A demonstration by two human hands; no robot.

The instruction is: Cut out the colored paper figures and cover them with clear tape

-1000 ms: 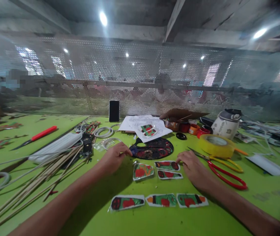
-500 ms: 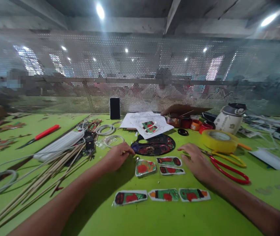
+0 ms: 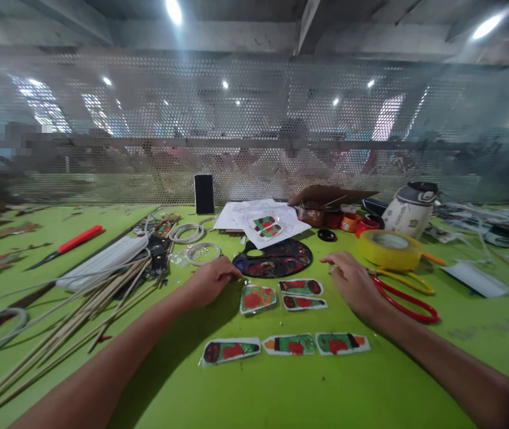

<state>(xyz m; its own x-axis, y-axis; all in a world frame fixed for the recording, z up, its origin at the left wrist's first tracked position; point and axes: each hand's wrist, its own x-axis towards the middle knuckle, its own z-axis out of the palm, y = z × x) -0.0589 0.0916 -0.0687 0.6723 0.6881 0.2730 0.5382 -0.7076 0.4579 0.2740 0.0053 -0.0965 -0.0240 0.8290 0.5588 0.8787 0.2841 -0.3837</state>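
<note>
In the head view, the left hand [image 3: 210, 281] is resting on the green table [image 3: 281, 393] just left of the dark paint palette [image 3: 276, 259]. Its fingers are curling toward the palette's edge, and I cannot tell whether they are pinching anything. The right hand [image 3: 353, 281] is lying right of the palette, palm down and loose, grasping nothing, just beside the red scissors [image 3: 404, 301]. Painted paper cutouts [image 3: 258, 297] are lying just in front of the palette, between the hands. A yellow tape roll [image 3: 391, 249] is sitting to the right of the palette.

seven painted cut-outs [image 3: 289, 344]: three in a row at six o'clock of the one palette [image 3: 276, 262], three closer to it, one at twelve o'clock on the papers [image 3: 236, 215]. one tape roll [image 3: 391, 250], one pair of scissors [image 3: 409, 304], one phone [image 3: 204, 194], one red-handled knife [image 3: 73, 241].
</note>
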